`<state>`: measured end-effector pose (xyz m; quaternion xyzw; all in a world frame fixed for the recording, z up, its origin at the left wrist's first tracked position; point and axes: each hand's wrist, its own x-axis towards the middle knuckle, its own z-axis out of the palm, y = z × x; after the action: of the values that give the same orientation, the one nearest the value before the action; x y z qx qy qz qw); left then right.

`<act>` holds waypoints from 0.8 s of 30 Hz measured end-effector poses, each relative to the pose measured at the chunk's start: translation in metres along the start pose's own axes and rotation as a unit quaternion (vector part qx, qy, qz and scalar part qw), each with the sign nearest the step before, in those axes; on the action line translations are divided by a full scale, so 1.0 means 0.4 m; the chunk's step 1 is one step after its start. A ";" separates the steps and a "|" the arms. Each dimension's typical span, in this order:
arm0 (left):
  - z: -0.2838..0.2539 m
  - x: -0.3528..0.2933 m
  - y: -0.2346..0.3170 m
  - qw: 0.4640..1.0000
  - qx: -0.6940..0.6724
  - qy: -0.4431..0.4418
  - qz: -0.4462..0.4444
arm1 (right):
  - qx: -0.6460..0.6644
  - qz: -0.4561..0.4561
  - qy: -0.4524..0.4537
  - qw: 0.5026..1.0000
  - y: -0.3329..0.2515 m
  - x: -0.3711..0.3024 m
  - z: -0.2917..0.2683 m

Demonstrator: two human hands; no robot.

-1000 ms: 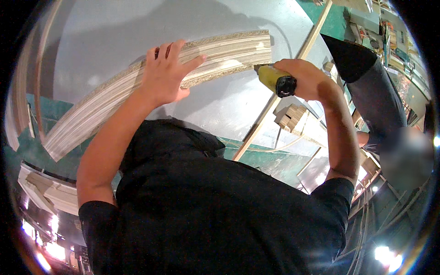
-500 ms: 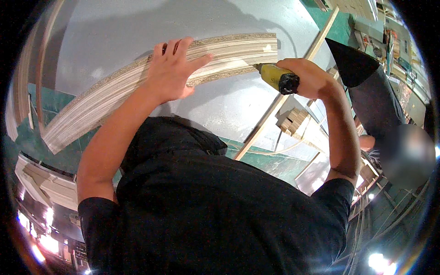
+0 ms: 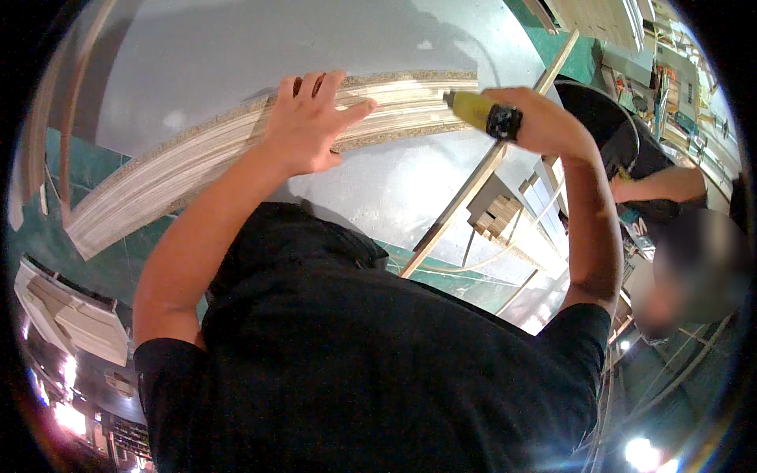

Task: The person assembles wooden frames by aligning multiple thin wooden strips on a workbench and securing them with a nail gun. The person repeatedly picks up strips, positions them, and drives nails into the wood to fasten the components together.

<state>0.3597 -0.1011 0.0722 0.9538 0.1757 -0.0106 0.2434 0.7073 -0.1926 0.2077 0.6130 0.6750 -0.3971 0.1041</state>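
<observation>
Left hand (image 3: 303,130): fingers and thumb spread wide, palm down, laid across the middle of the curved piece (image 3: 410,102). Right hand (image 3: 540,122): closed around the yellow tool (image 3: 477,109), its black end toward the wearer, its tip pointing left over the right end of the piece; whether the tip touches the wood cannot be told. The piece lies on the grey bench (image 3: 339,39), bowed away from the wearer, its left end reaching past the bench edge above the green floor (image 3: 95,169). Differences from half a second ago: the tool tip has shifted from the near edge of the piece to about the middle of its width; the left hand holds the same spread posture on the wood; the co-worker (image 3: 658,177) at right has changed posture — a bare forearm now shows clearly. Count: two hands of the wearer, one curved piece, one tool, one co-worker. One long batten (image 3: 481,169) runs diagonally beside the right hand, apart from the piece. Beyond it sits one cluster of wooden blocks (image 3: 501,217) — the blocks overlap too closely for a sure number.
</observation>
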 end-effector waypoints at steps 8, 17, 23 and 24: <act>-0.007 0.000 -0.002 0.999 -0.003 -0.029 -0.012 | -0.017 0.037 -0.012 0.999 -0.024 0.079 -0.042; -0.021 0.004 0.008 0.999 0.009 -0.047 -0.024 | -0.082 0.131 -0.112 0.982 -0.051 0.102 -0.057; -0.034 -0.006 0.007 0.998 0.019 -0.055 -0.006 | -0.028 0.109 0.110 0.987 -0.080 -0.023 0.103; -0.034 -0.012 0.002 0.999 0.018 -0.045 0.004 | -0.037 0.131 0.145 0.980 -0.126 -0.042 0.141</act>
<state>0.3546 -0.0971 0.0852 0.9573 0.1606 -0.0553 0.2337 0.6458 -0.2391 0.2016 0.7432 0.6106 -0.2619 0.0790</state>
